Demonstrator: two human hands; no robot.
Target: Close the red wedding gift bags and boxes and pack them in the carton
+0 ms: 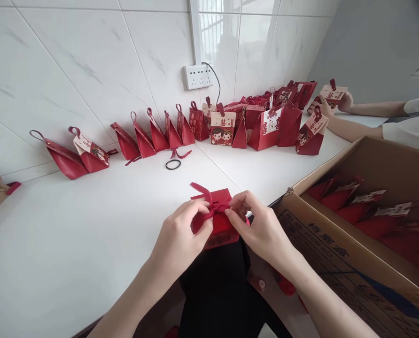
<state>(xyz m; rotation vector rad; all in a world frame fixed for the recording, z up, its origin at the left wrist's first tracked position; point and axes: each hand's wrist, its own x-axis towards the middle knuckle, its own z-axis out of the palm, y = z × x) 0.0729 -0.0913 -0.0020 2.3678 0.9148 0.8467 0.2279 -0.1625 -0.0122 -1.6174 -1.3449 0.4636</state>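
Observation:
A red gift box (223, 233) stands at the table's near edge, in front of my body. Red ribbon (217, 207) crosses its top in a bow or knot, with one tail sticking up to the left. My left hand (191, 223) pinches the ribbon's left loop between thumb and fingers. On the other side, my right hand (253, 223) is closed on the ribbon's right part, thumb against forefinger. My fingers hide some of the box's top and sides.
Several red gift boxes (223, 129) line the wall beneath a power strip (198, 77). A black ring (173, 164) lies on the white table (89, 244). At right stands a cardboard carton (311, 234) holding more gift boxes. Beyond it, another person's hands (324, 104) hold a box.

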